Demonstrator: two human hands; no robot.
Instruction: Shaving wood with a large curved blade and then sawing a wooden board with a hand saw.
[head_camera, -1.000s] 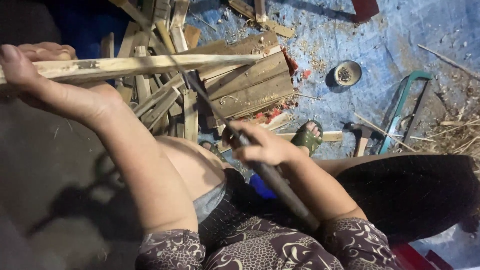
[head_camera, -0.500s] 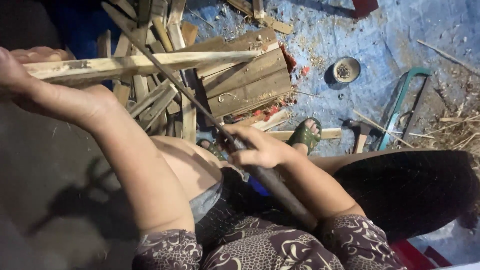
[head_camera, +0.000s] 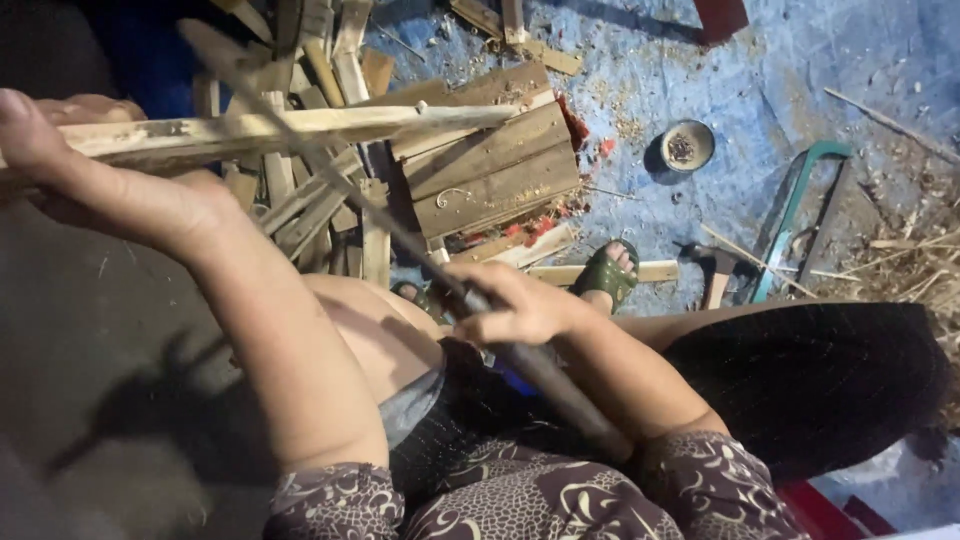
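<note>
My left hand (head_camera: 70, 165) grips one end of a long pale wooden stick (head_camera: 300, 125) that points right across the upper part of the view. My right hand (head_camera: 515, 305) is shut on the long dark handle of a blade tool (head_camera: 330, 170). Its blade slants up to the left and crosses the stick, blurred by motion. The handle's rear end (head_camera: 560, 395) runs back along my right forearm. I sit low, one knee bare, a foot in a green sandal (head_camera: 605, 275) on the ground.
A pile of wood offcuts and a small plank pallet (head_camera: 490, 165) lie ahead. On the blue tarp (head_camera: 700, 70) sit a small round bowl (head_camera: 687, 145), a green-framed saw (head_camera: 795, 215) and a hammer (head_camera: 712, 275). Shavings lie at the right.
The blade has swung upward to the left along the stick. My left hand and the stick have stayed almost in place.
</note>
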